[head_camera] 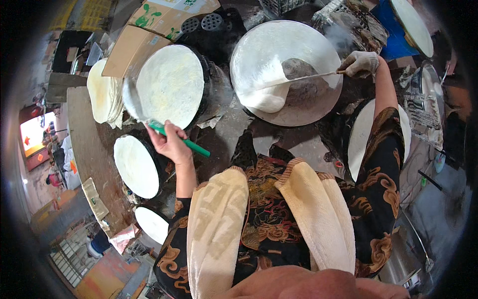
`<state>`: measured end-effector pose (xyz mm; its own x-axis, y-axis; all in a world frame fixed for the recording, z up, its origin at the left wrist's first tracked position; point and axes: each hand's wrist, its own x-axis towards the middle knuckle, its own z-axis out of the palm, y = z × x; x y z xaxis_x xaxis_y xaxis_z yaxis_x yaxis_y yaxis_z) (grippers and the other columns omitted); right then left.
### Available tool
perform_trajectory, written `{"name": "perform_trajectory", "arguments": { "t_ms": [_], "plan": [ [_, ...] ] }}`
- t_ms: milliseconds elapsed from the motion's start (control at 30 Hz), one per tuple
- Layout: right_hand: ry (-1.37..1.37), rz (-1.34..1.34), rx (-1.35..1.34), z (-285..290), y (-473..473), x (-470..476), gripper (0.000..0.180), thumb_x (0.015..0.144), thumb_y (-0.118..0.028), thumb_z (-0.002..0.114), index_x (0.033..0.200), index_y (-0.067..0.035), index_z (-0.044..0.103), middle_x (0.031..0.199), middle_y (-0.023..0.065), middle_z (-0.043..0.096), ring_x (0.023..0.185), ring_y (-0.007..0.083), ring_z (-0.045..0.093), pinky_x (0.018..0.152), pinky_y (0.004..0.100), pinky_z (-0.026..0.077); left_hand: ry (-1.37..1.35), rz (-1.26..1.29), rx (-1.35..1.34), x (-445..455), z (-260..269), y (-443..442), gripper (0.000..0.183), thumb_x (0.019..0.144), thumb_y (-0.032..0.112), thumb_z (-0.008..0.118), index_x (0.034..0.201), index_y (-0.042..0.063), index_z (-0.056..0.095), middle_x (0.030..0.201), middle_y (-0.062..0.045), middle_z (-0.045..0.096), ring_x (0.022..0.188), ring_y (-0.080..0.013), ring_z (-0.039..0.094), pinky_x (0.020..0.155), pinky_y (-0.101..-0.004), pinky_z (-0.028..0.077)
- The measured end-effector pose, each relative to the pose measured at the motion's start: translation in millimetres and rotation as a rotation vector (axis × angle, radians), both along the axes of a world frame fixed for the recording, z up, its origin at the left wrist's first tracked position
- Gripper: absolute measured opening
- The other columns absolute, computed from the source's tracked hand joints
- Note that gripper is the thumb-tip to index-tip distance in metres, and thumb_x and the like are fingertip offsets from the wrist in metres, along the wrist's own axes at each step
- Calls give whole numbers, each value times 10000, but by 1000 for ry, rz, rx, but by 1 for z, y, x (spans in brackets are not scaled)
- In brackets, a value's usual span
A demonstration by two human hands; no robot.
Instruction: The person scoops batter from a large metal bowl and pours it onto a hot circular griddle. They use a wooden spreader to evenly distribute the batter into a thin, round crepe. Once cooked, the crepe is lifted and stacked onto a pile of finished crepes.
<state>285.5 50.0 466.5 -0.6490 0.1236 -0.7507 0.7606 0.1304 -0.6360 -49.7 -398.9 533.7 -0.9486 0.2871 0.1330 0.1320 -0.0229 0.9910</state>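
Observation:
In my left hand (171, 141) is the green handle (198, 147) of a broad metal blade (132, 99), which lies at the left edge of a round griddle covered by a pale flatbread sheet (171, 86). My gloved right hand (360, 64) grips a thin scraper (312, 77) by its short handle. The scraper reaches across a large round griddle (317, 106), over white batter (270, 98) spread on its left part. Further pale rounds lie on griddles at the left (136, 166), the lower left (152, 224) and the right, partly behind my right arm (360, 138).
Stacked flatbreads (102, 91) lie on a curved wooden board (84, 149) at the left. Cardboard (138, 52) and round perforated briquettes (212, 22) are beyond the left griddle. Steam rises near a blackened crate (351, 26). A metal basin (429, 84) stands at the right.

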Motion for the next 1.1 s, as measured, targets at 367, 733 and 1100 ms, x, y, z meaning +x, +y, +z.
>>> {"name": "perform_trajectory", "arguments": {
  "t_ms": [367, 733, 1100],
  "plan": [
    [-93, 367, 100, 6, -28, -49, 494, 760, -385, 678, 1102, -29, 658, 855, 54, 668, 698, 167, 558, 629, 331, 466, -198, 147, 188, -6, -1, -24, 360, 898, 12, 509, 1230, 76, 386, 627, -11, 442, 483, -100, 407, 399, -251, 331],
    [-144, -407, 433, -1, -232, 132, 410, 750, -276, 722, 1040, 4, 643, 879, 68, 674, 699, 194, 618, 676, 348, 496, -397, -133, 417, -43, -3, -19, 77, 921, 71, 503, 954, 65, 433, 660, -35, 446, 514, -123, 427, 422, -261, 342],
    [30, -702, 509, -48, -420, -149, 359, 894, -311, 469, 1128, -38, 483, 1029, 279, 606, 1014, 432, 561, 862, 514, 432, -443, -353, 345, -65, 8, -78, 93, 939, 118, 499, 913, 56, 435, 641, -27, 433, 469, -126, 413, 394, -265, 348]
  ]
}}
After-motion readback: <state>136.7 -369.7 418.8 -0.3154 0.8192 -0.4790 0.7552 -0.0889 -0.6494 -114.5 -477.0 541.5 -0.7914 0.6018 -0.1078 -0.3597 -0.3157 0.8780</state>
